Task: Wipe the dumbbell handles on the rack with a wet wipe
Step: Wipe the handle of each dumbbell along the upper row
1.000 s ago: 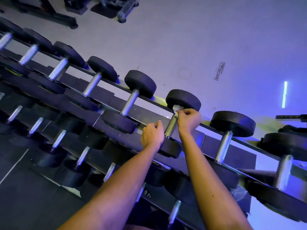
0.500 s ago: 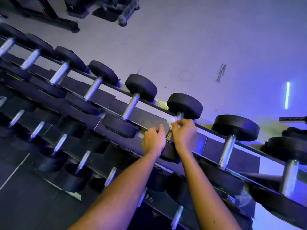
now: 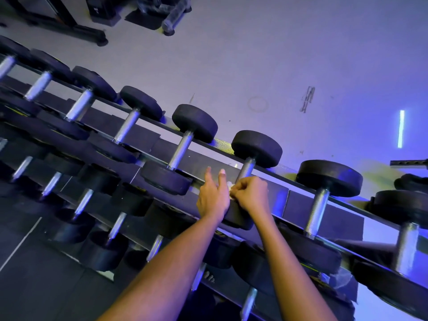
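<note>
A tiered black rack [image 3: 208,159] runs diagonally across the view, holding rows of black-headed dumbbells with silver handles. My right hand [image 3: 251,193] grips a small white wet wipe [image 3: 230,185] low on the handle [image 3: 246,169] of one top-row dumbbell [image 3: 257,148], just above its near head. My left hand [image 3: 213,195] sits right beside it, touching the wipe's left side, with two fingers stretched out straight toward the rack. Most of the wipe is hidden between my hands.
Neighbouring dumbbells stand close on both sides, one to the left [image 3: 194,122] and a bigger one to the right [image 3: 328,177]. Lower tiers hold several more. Beyond the rack lies pale floor with a machine base [image 3: 76,26] and a roller [image 3: 176,17] far off.
My right hand slid down the handle from under the far head toward the near one. My left hand's curled fingers straightened out. The view drifted slightly.
</note>
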